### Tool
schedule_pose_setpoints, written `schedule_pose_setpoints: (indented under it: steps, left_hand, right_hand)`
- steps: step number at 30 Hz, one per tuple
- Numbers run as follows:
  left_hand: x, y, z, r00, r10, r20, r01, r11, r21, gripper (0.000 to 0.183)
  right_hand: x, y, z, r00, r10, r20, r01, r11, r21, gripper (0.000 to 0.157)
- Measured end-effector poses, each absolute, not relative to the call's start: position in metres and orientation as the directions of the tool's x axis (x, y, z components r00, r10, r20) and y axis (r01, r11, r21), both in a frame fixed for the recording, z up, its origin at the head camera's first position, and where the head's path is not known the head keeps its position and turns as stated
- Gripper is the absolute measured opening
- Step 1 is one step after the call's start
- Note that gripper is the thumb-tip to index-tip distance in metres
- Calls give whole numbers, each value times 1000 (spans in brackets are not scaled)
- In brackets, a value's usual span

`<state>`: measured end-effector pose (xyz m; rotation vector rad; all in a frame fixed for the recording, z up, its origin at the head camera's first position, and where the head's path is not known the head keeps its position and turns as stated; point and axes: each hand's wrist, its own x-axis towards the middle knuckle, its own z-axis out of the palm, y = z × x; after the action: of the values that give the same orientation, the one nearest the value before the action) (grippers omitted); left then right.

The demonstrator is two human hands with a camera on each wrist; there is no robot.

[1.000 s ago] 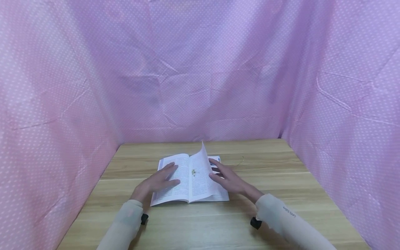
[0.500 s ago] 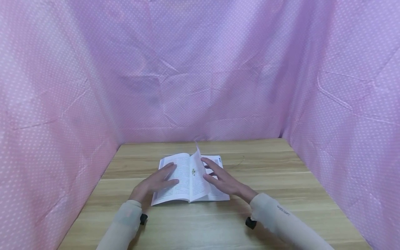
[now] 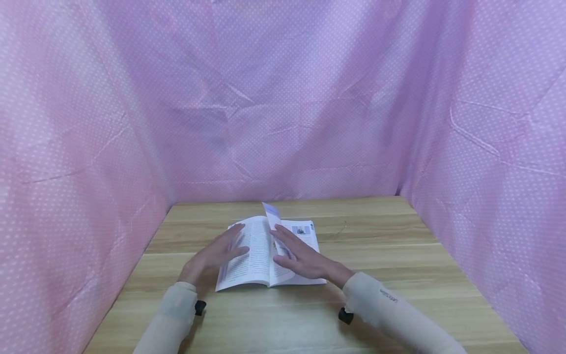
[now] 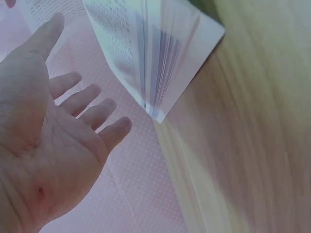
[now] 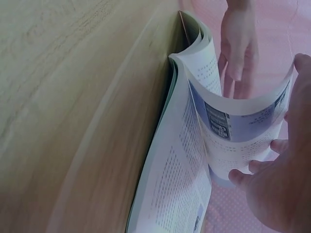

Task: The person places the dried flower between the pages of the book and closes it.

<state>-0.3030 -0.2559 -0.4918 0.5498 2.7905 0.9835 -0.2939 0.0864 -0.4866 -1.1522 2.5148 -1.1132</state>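
Observation:
A paperback book [image 3: 254, 265] lies spread on the table, its printed pages facing up. One raised page [image 3: 270, 211] stands near the spine and leans left. Straight fingers of my right hand [image 3: 305, 259] press against the back of this page. In the right wrist view, the curved page [image 5: 238, 119] shows a blue band and small pictures, with my right hand [image 5: 282, 187] along it. My left hand [image 3: 216, 253] hovers at the left page, fingers spread and holding nothing. The left wrist view shows its palm beside the lifted corner of the book [image 4: 165, 53].
The wooden table [image 3: 398, 275] carries the book near its middle. Pink dotted cloth [image 3: 283, 123] hangs behind and at both sides. A thin strand [image 3: 341, 228] lies right of the book. Small black devices [image 3: 346, 316] sit under both wrists.
My right hand has moved left, pushing the raised page from the right side toward the spine and past upright. The left hand has drawn slightly left and lifted from the left page.

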Motion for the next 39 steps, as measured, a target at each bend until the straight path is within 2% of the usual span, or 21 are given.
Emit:
schedule_pose_setpoints:
  steps: [12,17,22,27,39]
  left_hand:
    - [-308,-256,-484,-929,280,240,369,671,643,77]
    - [-308,-257,-474,-918,267,292,395,649,650,66]
    - [-308,-259,-471,-915,268,301,402,651,644,62]
    - [-307,-256,-476,-914,295,278,406,665,628,66]
    - [-306,-237,-501,-910,398,118,388,715,581,74]
  right_hand:
    - [-292,73,-492,-652,-748,123,-626,440,-644,72]
    - [-291,70,-496,-631,-767,114,-652,445,-614,69]
    - [-288,67,-498,-623,-782,27,-632,483,-606,71]
    - [-282,69,-499,-611,-790,-52,-636,529,-562,75]
    - [-281,72,-498,-566,-821,-72,-710,530,-464,66]
